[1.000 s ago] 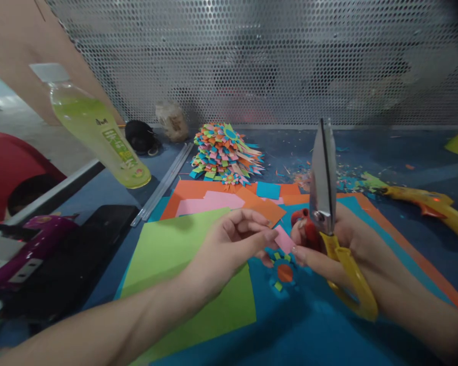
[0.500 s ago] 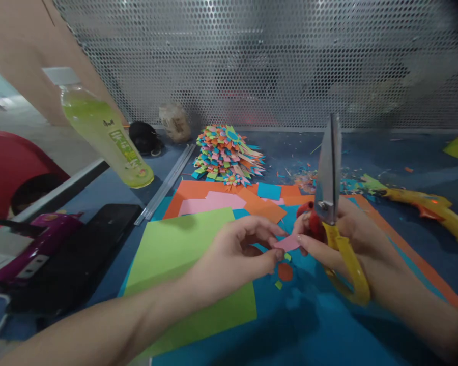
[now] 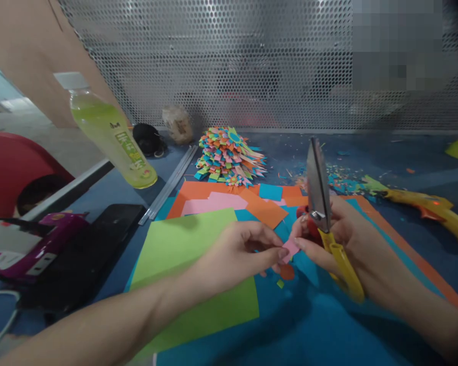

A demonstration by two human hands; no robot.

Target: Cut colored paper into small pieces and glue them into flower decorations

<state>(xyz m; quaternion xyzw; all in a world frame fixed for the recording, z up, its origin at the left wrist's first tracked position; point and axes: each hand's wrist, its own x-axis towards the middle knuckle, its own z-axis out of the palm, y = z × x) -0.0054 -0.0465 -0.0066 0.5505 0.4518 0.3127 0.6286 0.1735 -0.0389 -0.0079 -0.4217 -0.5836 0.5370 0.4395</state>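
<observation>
A small pink paper piece [image 3: 290, 249] is pinched between the fingertips of my left hand [image 3: 252, 249] and the thumb and finger of my right hand [image 3: 345, 239]. My right hand also keeps hold of a pair of scissors [image 3: 322, 203] with yellow and red handles, blades together and pointing up. Below my fingertips an orange paper disc [image 3: 287, 272] and a tiny green scrap [image 3: 280, 283] lie on blue paper [image 3: 286, 330]. A light green sheet [image 3: 191, 239] lies beneath my left forearm.
Behind the sheets stands a mound of layered coloured paper pieces [image 3: 225, 157]. At right lies a yellow glue gun [image 3: 427, 203] near loose clippings [image 3: 345, 179]. A drink bottle [image 3: 112, 134], clear sticks [image 3: 170, 185], a black phone [image 3: 87, 254] and a purple power strip [image 3: 57, 234] are left.
The pink paper piece has turned to a steeper angle between my fingertips. My right hand and the scissors have shifted slightly left, and the blades sit lower and lean more to the left.
</observation>
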